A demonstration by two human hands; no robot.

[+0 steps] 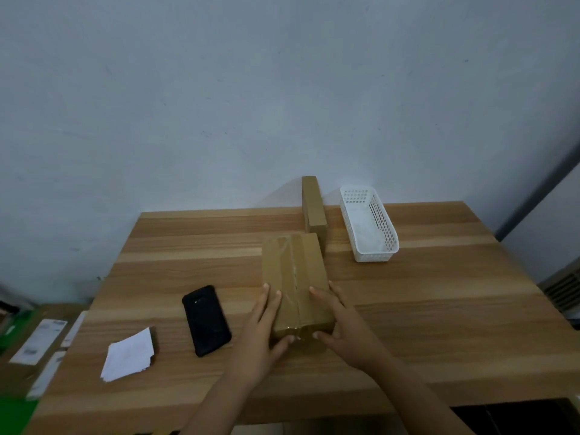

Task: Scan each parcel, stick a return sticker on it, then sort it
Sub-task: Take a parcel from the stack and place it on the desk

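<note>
A brown taped cardboard parcel (293,271) lies flat in the middle of the wooden table (439,309). My left hand (262,328) holds its near left corner, fingers on top and thumb against the front face. My right hand (342,321) holds the near right corner the same way. A black phone (206,320) lies face down to the left of the parcel. A small stack of white stickers (128,356) sits further left near the table's front. A second, narrow brown parcel (313,204) stands against the wall behind.
A white perforated plastic basket (384,227) stands at the back right of the table. Cardboard boxes with labels (40,340) lie on the floor to the left. The table's right half is bare wood.
</note>
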